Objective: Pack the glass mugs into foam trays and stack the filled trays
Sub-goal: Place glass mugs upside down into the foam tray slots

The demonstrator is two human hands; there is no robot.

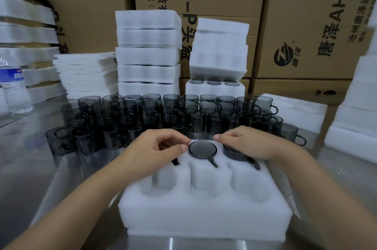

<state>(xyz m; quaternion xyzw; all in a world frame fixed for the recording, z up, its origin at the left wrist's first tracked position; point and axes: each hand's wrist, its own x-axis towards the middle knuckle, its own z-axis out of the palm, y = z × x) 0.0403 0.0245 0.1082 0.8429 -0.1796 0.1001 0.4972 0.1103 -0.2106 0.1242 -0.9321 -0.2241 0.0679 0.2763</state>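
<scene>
Foam tray (204, 215) holds middle mug (202, 148) between my grips; left grip (157, 151) curls clamped on left mug (175, 161), right grip (251, 145) on right mug (234, 154).

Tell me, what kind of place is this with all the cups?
Probably a packing room in a warehouse. Big printed cardboard cartons are piled behind, white foam trays stand in stacks, and rows of smoky glass mugs wait on a steel table.
</scene>
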